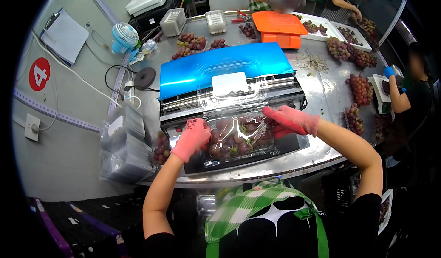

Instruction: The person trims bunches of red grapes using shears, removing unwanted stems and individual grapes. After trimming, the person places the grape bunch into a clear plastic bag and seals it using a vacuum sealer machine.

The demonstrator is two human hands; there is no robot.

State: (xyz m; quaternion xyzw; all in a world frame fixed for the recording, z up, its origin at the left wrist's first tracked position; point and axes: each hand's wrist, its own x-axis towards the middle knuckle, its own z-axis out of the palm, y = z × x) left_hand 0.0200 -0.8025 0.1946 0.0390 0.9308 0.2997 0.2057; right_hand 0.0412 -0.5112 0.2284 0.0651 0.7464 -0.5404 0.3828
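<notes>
A clear plastic container of grapes (237, 139) lies on the black plate at the front of a film-wrapping machine (162, 120), under glossy clear film. My left hand (193, 137), in a pink glove, is curled at the container's left side; whether its fingers pinch the film is hidden. At the upper right corner my right hand (289, 120), gloved in pink and red, has its thumb and fingers about the film and container edge. Behind them the film roll (220, 66) looks blue, with a clear lid bearing a white label (229, 84) lying over the machine's rollers.
Stacked clear containers (127, 144) stand at the left edge beside loose grapes (161, 149). An orange scale (280, 27), red-handled pruners (239, 18) and more grapes (360, 89) lie farther off. A blue fan (125, 37) stands by the wall. Several co-workers are across and to the right.
</notes>
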